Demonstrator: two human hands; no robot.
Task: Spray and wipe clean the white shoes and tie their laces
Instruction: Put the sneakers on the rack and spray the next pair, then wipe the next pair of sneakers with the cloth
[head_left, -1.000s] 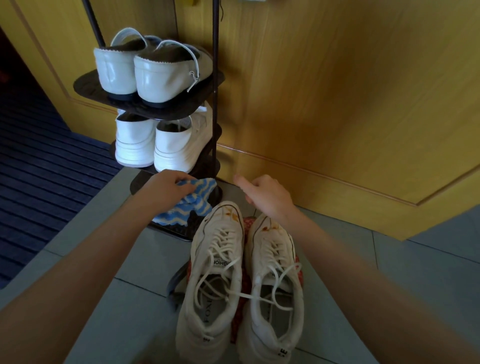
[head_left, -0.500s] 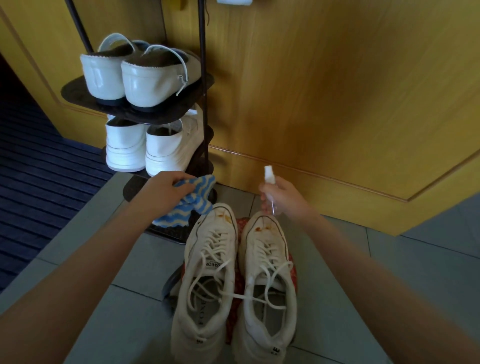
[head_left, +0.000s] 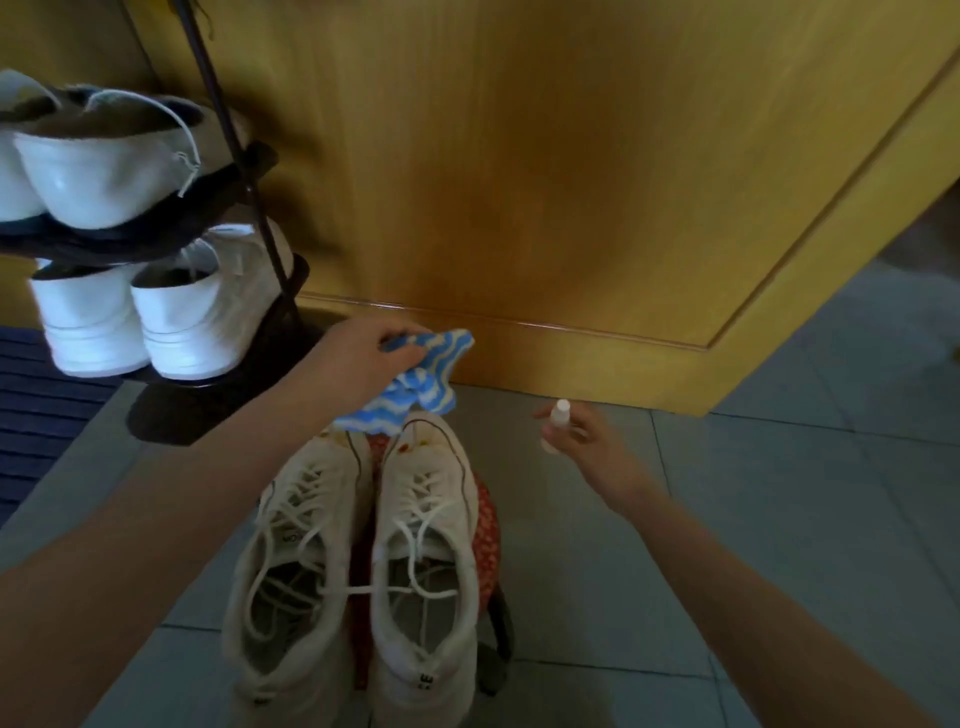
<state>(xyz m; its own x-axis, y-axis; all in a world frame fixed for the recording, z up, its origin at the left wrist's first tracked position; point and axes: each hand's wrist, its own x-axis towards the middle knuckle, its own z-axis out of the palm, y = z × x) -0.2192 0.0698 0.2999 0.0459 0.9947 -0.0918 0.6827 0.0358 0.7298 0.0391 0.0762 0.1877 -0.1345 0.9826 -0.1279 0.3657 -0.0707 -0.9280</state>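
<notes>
Two white sneakers, the left shoe (head_left: 298, 561) and the right shoe (head_left: 426, 551), stand side by side on a red patterned stool (head_left: 487, 525), toes pointing away, laces loose and untied. Brownish stains mark the right shoe's toe. My left hand (head_left: 358, 358) grips a blue-and-white striped cloth (head_left: 415, 389) just above the toes. My right hand (head_left: 582, 441) holds a small white spray bottle (head_left: 556, 423) to the right of the shoes, above the floor.
A black shoe rack (head_left: 234, 364) with white shoes (head_left: 171, 317) on two shelves stands at the left. A wooden door (head_left: 571, 182) rises behind. Grey floor tiles (head_left: 779, 493) spread to the right; a dark ribbed mat (head_left: 36, 415) lies at far left.
My right hand took up the spray bottle from behind the shoes and moved it right, away from them. My left hand with the cloth shifted right, over the toes. The view swung right.
</notes>
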